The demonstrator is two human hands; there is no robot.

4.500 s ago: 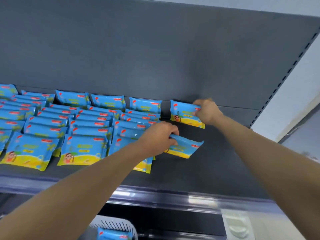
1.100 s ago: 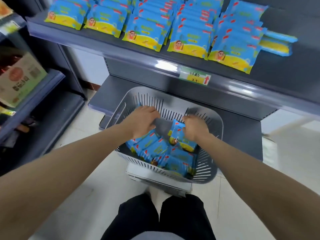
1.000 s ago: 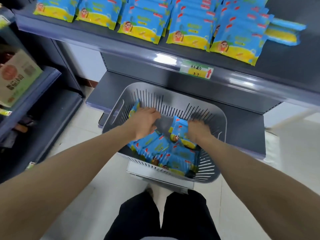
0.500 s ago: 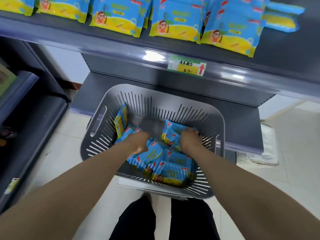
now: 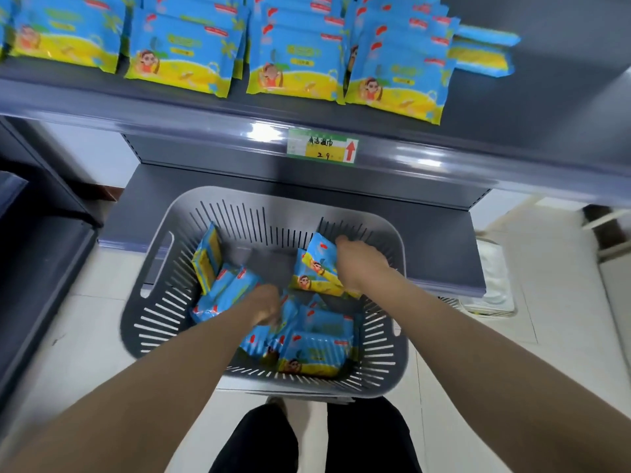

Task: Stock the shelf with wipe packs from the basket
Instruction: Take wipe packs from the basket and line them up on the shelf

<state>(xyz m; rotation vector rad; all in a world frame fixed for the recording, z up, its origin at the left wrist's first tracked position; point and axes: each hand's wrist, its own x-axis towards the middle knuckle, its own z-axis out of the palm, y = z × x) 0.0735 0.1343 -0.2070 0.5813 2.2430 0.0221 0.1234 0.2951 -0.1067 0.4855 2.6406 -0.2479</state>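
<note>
The grey shelf point(image 5: 546, 107) carries overlapping rows of blue-and-yellow wipe packs point(image 5: 293, 63), reaching near its front edge. One more pack point(image 5: 481, 52) lies crosswise at the rows' right end.

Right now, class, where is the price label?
In the head view, the price label is on the shelf edge, above the grey basket, below the shelved wipe packs.

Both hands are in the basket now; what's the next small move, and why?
Probably close the left hand on a pack from the pile under it. The right hand grips wipe packs near the far wall of the basket, while the left, blurred, shows no clear grip. The shelf has bare space right of the rows.
</note>
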